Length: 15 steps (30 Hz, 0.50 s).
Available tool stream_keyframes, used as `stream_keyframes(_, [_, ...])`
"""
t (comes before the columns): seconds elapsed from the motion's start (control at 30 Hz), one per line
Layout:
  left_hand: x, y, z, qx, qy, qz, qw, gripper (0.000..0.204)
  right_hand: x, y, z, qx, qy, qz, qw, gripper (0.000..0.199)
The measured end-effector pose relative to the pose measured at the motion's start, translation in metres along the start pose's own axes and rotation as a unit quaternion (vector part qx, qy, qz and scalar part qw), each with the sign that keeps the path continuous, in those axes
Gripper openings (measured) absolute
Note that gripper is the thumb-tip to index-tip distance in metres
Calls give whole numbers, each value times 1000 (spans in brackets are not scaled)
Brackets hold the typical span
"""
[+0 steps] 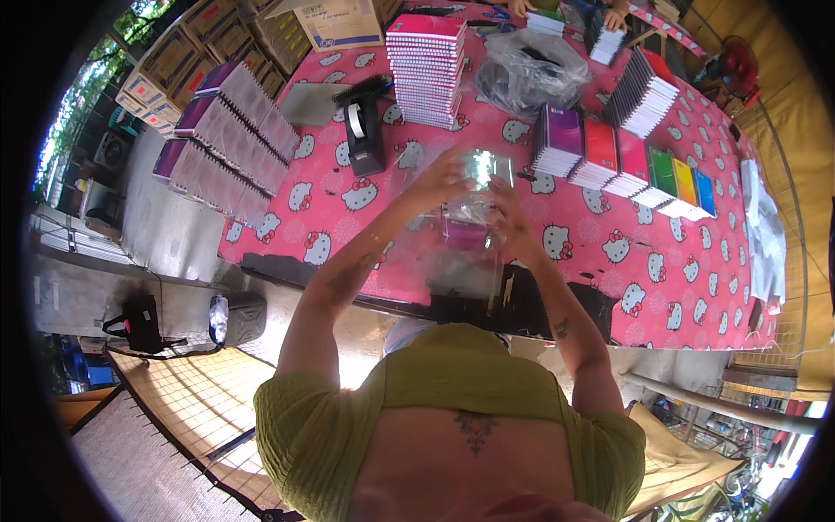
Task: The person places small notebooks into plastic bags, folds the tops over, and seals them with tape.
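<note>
Both hands are at a clear plastic bag [477, 209] in front of me, over the near middle of the table. Inside or under the plastic shows a purple notebook [465, 233]; glare and folds hide most of it. My left hand [444, 181] pinches the plastic on its left side, fingers bent. On the other side, my right hand [510, 217] grips the plastic with curled fingers. A black tape dispenser [364, 143] with a pale roll stands left of my left hand. Beyond the bag rises a tall stack of red spiral notebooks [424, 74].
Purple spiral notebooks [230, 143] stand in rows at the left table edge. To the right is a row of coloured notebooks [600, 157]. Crumpled clear plastic [531, 74] lies at the back. Cardboard boxes [344, 24] stand behind. Another person's hands [614, 19] touch notebooks across the table.
</note>
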State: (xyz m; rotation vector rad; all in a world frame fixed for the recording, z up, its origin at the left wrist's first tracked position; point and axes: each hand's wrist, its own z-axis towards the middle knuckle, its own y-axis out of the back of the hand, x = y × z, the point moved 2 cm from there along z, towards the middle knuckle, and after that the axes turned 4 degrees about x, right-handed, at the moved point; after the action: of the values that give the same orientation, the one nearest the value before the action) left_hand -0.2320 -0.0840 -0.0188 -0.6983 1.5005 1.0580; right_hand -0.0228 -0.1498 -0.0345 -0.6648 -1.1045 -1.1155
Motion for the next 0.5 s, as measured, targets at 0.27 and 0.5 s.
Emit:
stream_keyframes(0.27, [1, 9, -9, 144, 6, -68, 987, 50, 3, -2, 45, 59, -122, -105, 985, 52])
stream_keyframes(0.5, [-62, -3, -61, 42, -283, 400, 871, 42, 51, -1, 13, 82, 14, -216, 973, 59])
